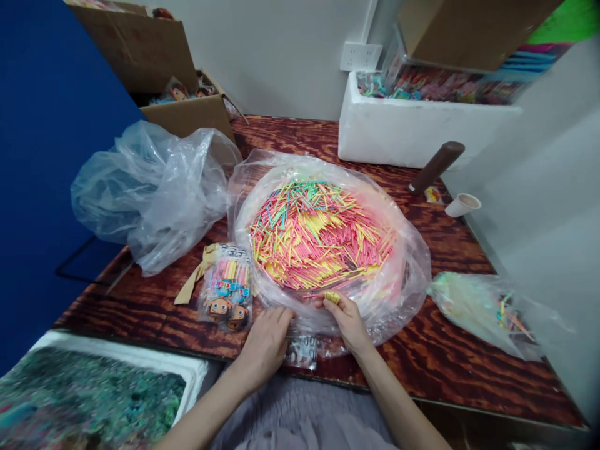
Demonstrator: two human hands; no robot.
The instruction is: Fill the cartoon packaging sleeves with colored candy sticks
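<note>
Sticks (323,240) in bag (416,262) on table (469,369), packets (227,290) at left, cup (462,205) at right

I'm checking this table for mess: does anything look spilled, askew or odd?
Nothing looks clearly spilled or broken. The sticks toward the back lie crisscrossed, unlike many aligned ones in front. The cup seems to lean, though lens distortion may explain that.

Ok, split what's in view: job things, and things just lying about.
Seemingly for the job:
yellow sticks in the right hand
multicoloured stick pile
clear bag around it
clear packet by the left hand
filled packets

Seemingly lying about:
white cup
brown cylinder
tan strip
</note>
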